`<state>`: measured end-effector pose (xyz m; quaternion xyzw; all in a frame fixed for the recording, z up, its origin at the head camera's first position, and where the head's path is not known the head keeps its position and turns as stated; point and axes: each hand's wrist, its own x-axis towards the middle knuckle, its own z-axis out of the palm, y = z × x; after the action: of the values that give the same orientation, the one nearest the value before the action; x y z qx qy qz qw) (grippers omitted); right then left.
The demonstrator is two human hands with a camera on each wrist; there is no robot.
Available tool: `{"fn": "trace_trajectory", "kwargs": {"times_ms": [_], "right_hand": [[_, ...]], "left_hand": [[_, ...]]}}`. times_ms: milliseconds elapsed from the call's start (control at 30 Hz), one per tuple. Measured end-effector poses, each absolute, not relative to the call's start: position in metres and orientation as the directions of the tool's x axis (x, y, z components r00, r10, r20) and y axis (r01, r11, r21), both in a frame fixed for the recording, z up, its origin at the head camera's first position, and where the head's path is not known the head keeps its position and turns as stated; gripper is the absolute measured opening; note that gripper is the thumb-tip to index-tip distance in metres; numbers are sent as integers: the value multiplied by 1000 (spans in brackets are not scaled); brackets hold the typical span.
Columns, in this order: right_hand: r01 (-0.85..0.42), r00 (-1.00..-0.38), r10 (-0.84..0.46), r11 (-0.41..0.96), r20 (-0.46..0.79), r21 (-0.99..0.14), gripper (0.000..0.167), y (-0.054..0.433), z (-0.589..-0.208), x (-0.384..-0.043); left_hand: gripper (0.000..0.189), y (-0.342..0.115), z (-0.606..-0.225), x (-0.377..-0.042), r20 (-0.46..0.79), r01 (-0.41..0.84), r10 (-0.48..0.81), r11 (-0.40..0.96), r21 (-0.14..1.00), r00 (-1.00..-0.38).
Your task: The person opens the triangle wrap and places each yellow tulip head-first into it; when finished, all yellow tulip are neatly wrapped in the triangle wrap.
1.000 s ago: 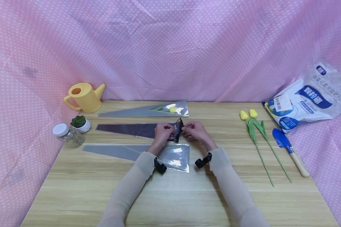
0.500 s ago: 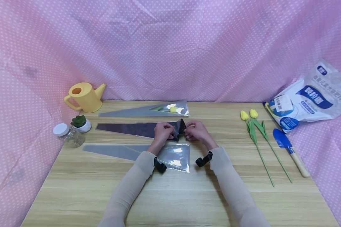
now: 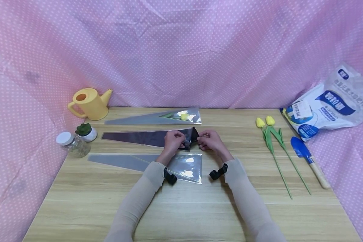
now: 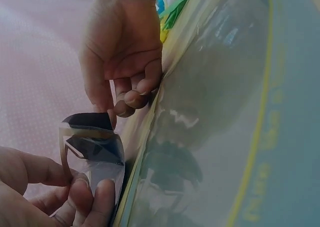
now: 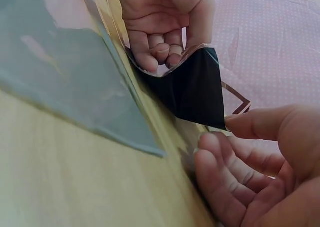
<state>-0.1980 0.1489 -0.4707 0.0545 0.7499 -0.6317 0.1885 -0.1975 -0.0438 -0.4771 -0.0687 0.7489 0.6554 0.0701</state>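
Pinching the dark sleeve (image 3: 139, 137) by its wide end on the bench (image 3: 193, 215) with left hand (image 3: 172, 143) and right hand (image 3: 211, 140) (maybe a third done tbh), with one tulip (image 3: 184, 116) in the back sleeve (image 3: 136, 119) but two loose tulips (image 3: 268, 143) and an unfilled front sleeve (image 3: 145, 162) left.

Left hand (image 3: 173, 144) and right hand (image 3: 210, 141) grip the middle sleeve's (image 3: 142, 137) right end. Behind lies the back sleeve (image 3: 133, 119), a tulip (image 3: 184, 116) inside; before, the front sleeve (image 3: 189, 169). Left: watering can (image 3: 92, 105), potted plant (image 3: 89, 134), jar (image 3: 75, 147). Right: paired tulips (image 3: 269, 143), trowel (image 3: 316, 171), bag (image 3: 332, 107).
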Motion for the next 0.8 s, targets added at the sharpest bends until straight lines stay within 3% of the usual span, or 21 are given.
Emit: {"fn": "trace_trajectory", "kwargs": {"times_ms": [367,800], "right_hand": [[321,-932,-127,155,-341,-934,32,151,-479,-197],[275,-946,-112,224,-305,-935,28,148,-466,-192]], "left_hand": [[8,-43,-480,-198,-221,-224,-37,95,970,-974],[10,-43,-481,-196,-176,-182,-48,159,970,-983]]}}
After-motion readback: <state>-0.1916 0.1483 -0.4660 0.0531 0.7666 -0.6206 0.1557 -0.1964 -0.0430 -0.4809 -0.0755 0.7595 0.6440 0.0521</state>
